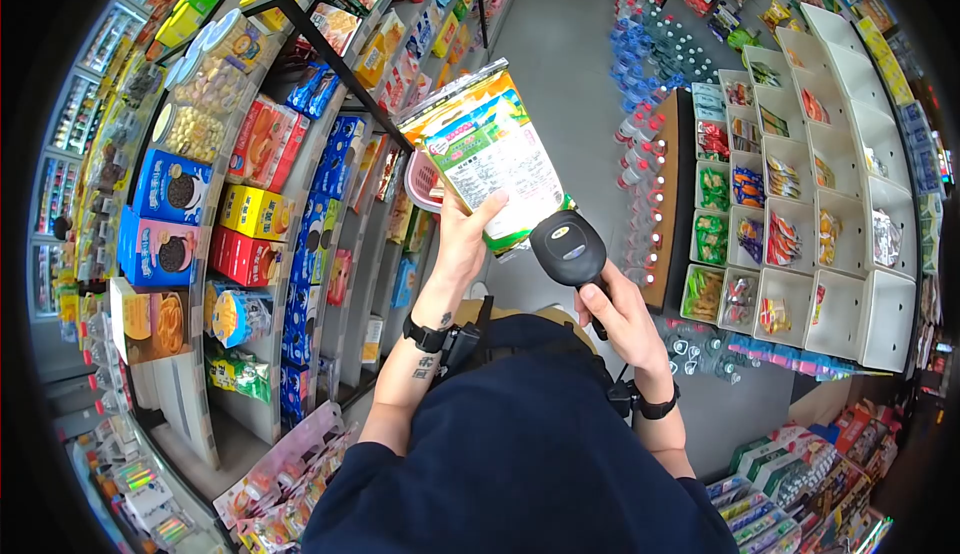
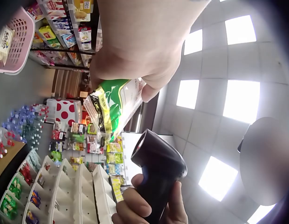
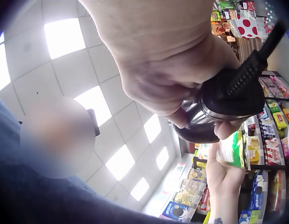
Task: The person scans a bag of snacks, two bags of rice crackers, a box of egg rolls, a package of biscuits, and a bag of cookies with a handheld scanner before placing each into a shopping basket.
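Note:
In the head view my left hand grips a printed snack bag by its side, thumb across the white back panel of small print. The green and yellow end of this bag shows below my left hand in the left wrist view. My right hand holds a black handheld barcode scanner by its handle, its head overlapping the bag's lower corner in the head view. From the left wrist, the scanner appears with its window facing toward the bag. A cord runs from the handle in the right wrist view.
A pink basket with a packet inside is just beyond my left hand. Shelves of boxed biscuits line the left. White bins of small packets stand on the right. Bottles are grouped on the floor by the aisle.

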Tool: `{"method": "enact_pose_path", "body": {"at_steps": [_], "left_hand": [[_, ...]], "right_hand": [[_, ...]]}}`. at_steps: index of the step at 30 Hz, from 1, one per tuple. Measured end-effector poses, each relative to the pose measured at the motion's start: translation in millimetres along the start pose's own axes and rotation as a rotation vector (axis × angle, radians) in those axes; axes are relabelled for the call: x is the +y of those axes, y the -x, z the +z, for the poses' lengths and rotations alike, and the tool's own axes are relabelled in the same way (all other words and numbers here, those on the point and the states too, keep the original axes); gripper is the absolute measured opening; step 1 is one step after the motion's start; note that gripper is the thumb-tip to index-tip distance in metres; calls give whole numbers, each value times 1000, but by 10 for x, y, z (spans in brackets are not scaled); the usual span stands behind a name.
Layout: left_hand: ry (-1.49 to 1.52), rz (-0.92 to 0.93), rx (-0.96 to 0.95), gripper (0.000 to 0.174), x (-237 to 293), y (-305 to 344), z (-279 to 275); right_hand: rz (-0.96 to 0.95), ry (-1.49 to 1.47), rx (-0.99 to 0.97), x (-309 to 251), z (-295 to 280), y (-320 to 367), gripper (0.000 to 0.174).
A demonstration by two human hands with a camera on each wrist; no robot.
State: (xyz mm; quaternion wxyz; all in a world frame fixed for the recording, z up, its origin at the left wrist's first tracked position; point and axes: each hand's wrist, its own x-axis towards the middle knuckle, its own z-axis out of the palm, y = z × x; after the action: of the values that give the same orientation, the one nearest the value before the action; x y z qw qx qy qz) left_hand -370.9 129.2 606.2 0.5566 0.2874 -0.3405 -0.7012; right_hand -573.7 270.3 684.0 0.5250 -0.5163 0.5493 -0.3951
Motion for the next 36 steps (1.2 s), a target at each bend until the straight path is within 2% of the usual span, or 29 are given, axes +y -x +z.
{"method": "enact_pose_path", "body": {"at_steps": [15, 18, 20, 21, 23, 24, 27, 28, 30, 34, 36], "left_hand": [[15, 24, 70, 60, -220, -14, 355], [-66, 34, 21, 63, -342, -15, 373], [-201, -34, 46, 77, -495, -10, 325], [-203, -23, 66, 77, -593, 6, 267], [-358, -170, 29, 85, -837, 60, 82], [-411, -219, -48, 87, -960, 70, -41], [-582, -541, 49, 80, -1384, 305, -465], [-586, -553, 56, 80, -1408, 345, -514], [-689, -670, 47, 66, -1431, 401, -603], [-577, -680, 119, 62, -1389, 226, -844], [-641, -637, 109, 66, -1296, 11, -981]], "right_hand": [[-25, -14, -114, 103, -561, -62, 41], [-7, -68, -126, 182, -743, -98, 38], [36, -118, -98, 340, -895, -148, 34], [41, -60, -78, 430, -990, -173, 35], [83, -83, -55, 669, -1168, -232, 34], [100, -102, -50, 772, -1259, -259, 34], [220, -74, -3, 1169, -1541, -303, 41], [250, -61, -7, 1297, -1633, -314, 44], [298, -84, 25, 1498, -1776, -312, 43], [388, -163, 90, 1746, -1984, -326, 39], [415, -177, 129, 1818, -2029, -375, 40]]}}
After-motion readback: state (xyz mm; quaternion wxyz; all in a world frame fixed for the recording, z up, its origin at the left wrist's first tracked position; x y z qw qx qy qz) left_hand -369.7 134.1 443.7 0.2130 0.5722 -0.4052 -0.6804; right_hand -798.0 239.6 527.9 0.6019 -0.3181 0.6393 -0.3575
